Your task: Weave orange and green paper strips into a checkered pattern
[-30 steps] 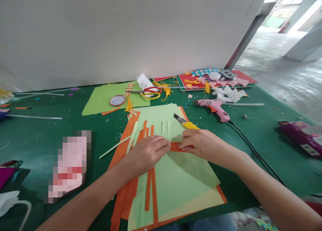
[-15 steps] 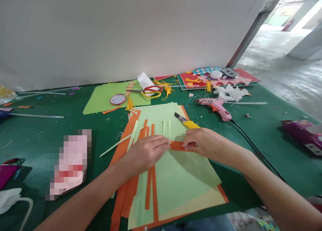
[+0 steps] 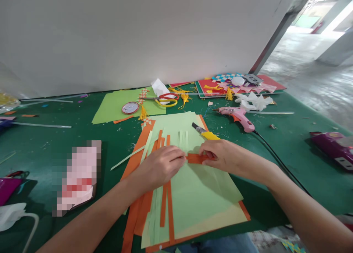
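An orange paper strip (image 3: 195,159) is stretched between my two hands, above a stack of pale green paper (image 3: 204,198). My left hand (image 3: 165,164) is closed, its fingertips pinching the strip's left end where it meets narrow pale green paper strips (image 3: 183,139). Those green strips point away from me; their near ends are hidden under the fingers. On the other side my right hand (image 3: 217,155) grips the orange strip's right part between thumb and curled fingers. Just beyond that hand lies a yellow utility knife (image 3: 209,135). More loose orange strips (image 3: 170,205) lie beneath and beside my left hand.
Scissors (image 3: 167,99), a round tape roll (image 3: 130,107) and a bright green sheet (image 3: 106,107) lie toward the wall. A pink glue gun (image 3: 238,117) with a cord rests at right, near a purple device (image 3: 332,146). A blurred-out phone-like object (image 3: 79,175) lies left.
My right fingers have shifted their grip on the orange strip, with the index finger lifted and bent. My left hand keeps its pinch. The whole view has shifted slightly.
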Demonstrator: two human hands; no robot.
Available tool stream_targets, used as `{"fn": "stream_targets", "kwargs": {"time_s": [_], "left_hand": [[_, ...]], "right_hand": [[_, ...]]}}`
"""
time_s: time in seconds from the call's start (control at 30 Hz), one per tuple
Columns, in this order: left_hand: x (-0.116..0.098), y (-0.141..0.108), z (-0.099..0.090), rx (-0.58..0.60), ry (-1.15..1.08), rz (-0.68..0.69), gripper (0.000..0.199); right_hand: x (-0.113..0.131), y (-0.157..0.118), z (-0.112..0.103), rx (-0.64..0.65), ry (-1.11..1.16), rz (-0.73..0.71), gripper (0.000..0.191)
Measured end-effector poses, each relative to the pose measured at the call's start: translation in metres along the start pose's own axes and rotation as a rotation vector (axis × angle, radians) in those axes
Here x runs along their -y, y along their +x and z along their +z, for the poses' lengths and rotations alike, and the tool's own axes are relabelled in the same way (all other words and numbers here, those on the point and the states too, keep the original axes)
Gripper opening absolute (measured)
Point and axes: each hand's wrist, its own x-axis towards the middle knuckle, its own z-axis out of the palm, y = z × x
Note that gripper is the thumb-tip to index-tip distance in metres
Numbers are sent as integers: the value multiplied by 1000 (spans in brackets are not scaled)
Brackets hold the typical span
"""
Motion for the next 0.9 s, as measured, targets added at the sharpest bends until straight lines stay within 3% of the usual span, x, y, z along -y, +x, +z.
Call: {"fn": "stream_targets", "kwargs": {"time_s": [0.27,0.57,0.73,0.9], "left_hand": [[-1,0,-2,42,-3,-59,23],[0,-3,-2,48,11,-55,22],[0,-4,-2,59,2,-66,21],[1,-3,-1,81,-36,-75,19]], "right_hand": [[5,1,-6,20,122,-41,18],[3,-1,-11,-142,305,-11,30],[10,1,-14,-149,414,52,25],[17,4,-13,-226,379,97,21]]}}
